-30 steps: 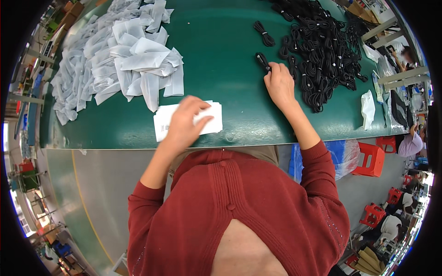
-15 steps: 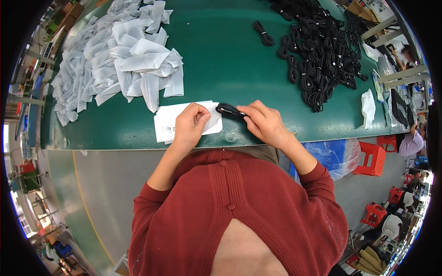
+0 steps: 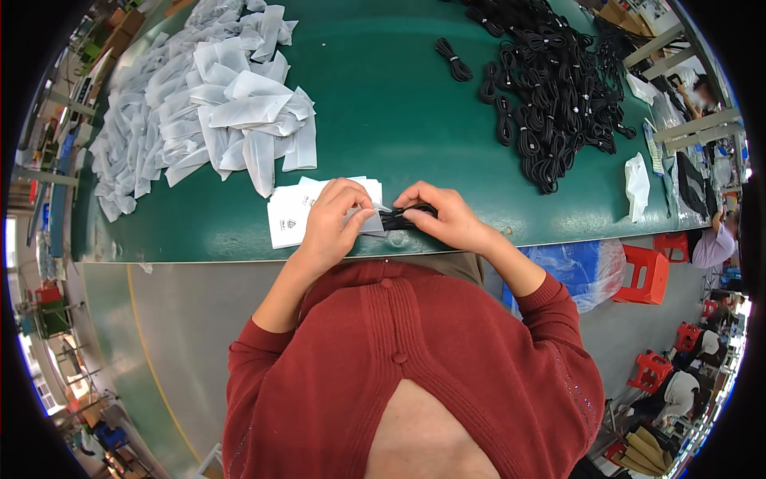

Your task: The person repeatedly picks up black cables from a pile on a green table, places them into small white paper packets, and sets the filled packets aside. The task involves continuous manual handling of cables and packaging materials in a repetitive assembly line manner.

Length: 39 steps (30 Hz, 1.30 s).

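Note:
In front of me lies a small stack of flat, whitish plastic bags (image 3: 286,215) with dark print. Over its right part is my left hand (image 3: 333,217), thumb and fingers pinching the edge of the top bag. A coiled black cable (image 3: 396,219) sits at that bag's right end. My right hand (image 3: 448,217) grips the coil from the right, thumb in front and fingers behind. Part of the coil is hidden by the fingers, so how far it lies inside the bag I cannot tell.
A large heap of frosted plastic bags (image 3: 247,112) covers the far left of the green table (image 3: 375,104). Many coiled black cables (image 3: 562,104) are piled at the far right, with one separate coil (image 3: 453,59) beside them. Red stools (image 3: 641,274) stand beyond the table's right front.
My right hand has brought the cable left and slightly down to the bag's end. My left hand has shifted a little right, and its fingers now pinch the bag's edge.

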Each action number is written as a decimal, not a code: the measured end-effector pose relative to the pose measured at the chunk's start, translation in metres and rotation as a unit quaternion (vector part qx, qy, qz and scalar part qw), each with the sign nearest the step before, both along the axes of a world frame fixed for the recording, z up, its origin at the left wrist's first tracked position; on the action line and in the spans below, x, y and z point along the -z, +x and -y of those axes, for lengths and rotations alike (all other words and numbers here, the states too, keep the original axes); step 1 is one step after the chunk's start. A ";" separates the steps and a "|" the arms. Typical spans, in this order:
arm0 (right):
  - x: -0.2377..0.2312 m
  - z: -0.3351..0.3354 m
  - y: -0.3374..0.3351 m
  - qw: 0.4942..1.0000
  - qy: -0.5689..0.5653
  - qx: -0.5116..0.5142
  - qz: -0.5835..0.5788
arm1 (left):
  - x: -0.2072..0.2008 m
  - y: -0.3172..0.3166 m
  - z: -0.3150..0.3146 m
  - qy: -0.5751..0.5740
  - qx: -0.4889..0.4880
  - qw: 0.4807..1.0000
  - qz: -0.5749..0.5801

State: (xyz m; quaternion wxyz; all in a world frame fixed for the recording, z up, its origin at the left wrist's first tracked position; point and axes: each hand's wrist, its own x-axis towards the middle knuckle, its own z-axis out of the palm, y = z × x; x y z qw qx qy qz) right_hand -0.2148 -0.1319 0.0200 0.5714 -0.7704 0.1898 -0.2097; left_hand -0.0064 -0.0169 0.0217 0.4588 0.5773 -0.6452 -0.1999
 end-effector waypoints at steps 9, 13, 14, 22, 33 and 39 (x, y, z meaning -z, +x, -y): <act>-0.008 -0.002 0.027 0.938 -0.300 0.063 0.161 | -0.010 0.007 0.003 0.045 -0.012 0.993 -0.111; 0.000 -0.013 0.046 0.963 -0.026 0.204 0.173 | -0.024 0.015 0.010 0.067 0.010 0.983 -0.168; -0.002 -0.011 0.049 0.966 -0.055 0.185 0.171 | -0.026 0.016 0.012 0.058 0.006 0.983 -0.176; -0.037 0.063 0.067 0.917 -0.328 0.197 0.114 | -0.068 0.093 0.034 -0.089 -0.138 0.920 -0.355; 0.044 0.216 0.050 0.711 -0.600 0.295 -0.216 | -0.014 0.022 0.002 -0.005 -0.042 0.995 0.087; 0.036 0.148 0.044 0.858 -0.405 0.290 -0.121 | 0.027 -0.003 -0.001 -0.026 -0.045 0.988 0.145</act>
